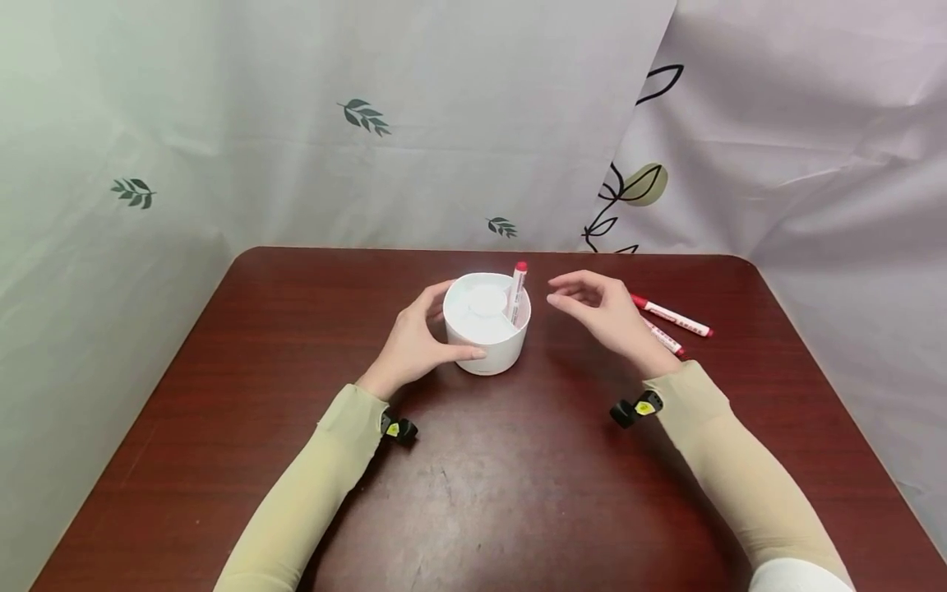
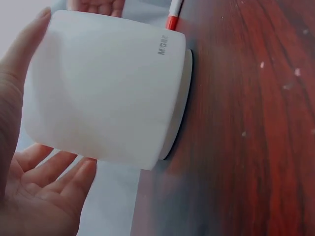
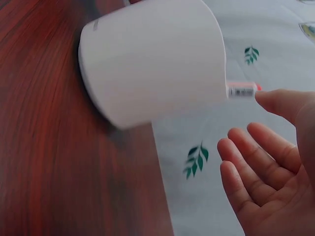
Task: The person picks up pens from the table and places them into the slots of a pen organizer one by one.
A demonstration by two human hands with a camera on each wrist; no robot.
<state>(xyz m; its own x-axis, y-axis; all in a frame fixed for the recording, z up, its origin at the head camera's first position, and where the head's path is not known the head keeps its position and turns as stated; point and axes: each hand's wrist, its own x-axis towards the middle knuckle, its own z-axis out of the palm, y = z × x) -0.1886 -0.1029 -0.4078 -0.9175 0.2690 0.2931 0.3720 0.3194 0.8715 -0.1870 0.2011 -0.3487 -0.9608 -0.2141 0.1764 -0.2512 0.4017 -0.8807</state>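
A white round pen holder (image 1: 487, 353) with inner compartments stands on the table. My left hand (image 1: 410, 341) holds its left side, thumb across the front and fingers round the back; the left wrist view shows the holder's white wall (image 2: 108, 88) between them. One red-capped white marker (image 1: 517, 294) leans upright in the holder's right compartment. To the right of the holder, my right hand (image 1: 602, 312) hovers with nothing in it, its fingers loosely bent. In the right wrist view, the thumb tip appears close to the marker's end (image 3: 242, 90); contact is unclear.
Two more red-and-white markers lie on the dark red wooden table (image 1: 473, 493), behind and beside my right hand: one farther back (image 1: 675, 318), one nearer (image 1: 666, 338) and partly hidden. Leaf-patterned white curtains (image 1: 444, 123) hang along the table's back and sides.
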